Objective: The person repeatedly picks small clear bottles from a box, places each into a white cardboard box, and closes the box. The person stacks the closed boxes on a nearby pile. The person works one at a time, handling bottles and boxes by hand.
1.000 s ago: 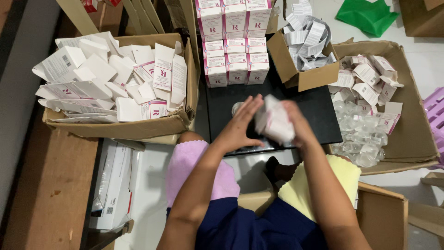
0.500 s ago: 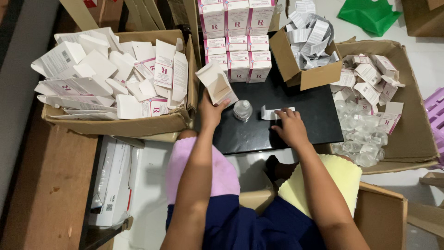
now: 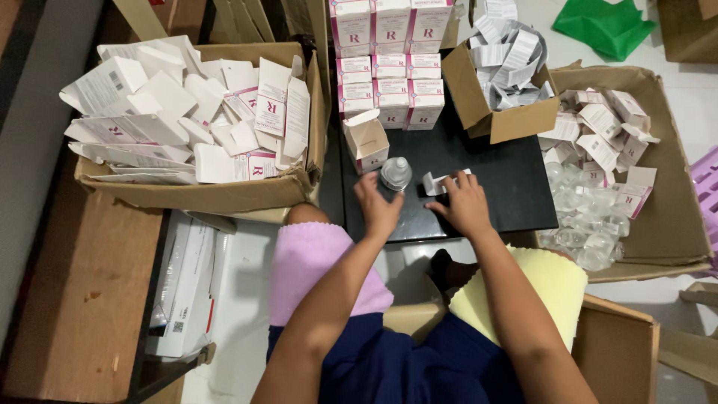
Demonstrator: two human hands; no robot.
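Small clear glass vial, upright on black tabletop, just beyond empty, loosely open left hand; right hand rests flat on folded white leaflet.

Small clear vial with pale cap stands upright on the black bench, just in front of the left hand's fingertips. Open white-and-pink carton, top flap up, stands upright just left of and behind the vial. Folded white paper leaflet lies flat beside the vial, its right end under the right hand's fingers.
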